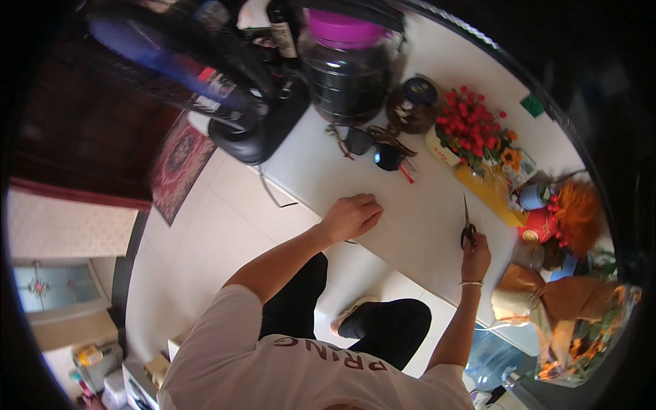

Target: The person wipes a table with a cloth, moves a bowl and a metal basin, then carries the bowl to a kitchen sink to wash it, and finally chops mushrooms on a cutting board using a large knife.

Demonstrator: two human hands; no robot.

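Observation:
A pair of scissors (467, 230) with black handles is held by my right hand (476, 256) over the right part of the white table (410, 230); its blades point away from me. My left hand (354, 217) rests near the table's front edge with the fingers curled in, and nothing shows in it. Beyond my left hand lie sunglasses (388, 157) and other eyewear, with a small red-and-white packet (407, 170) beside them.
Along the back stand a large jar (348, 77) with a purple lid, a smaller dark jar (412, 105), and a pot of red berries (467, 120). A yellow object (487, 195) lies at right, near a wrapped bouquet (574, 328). A water bottle (492, 356) stands below the table.

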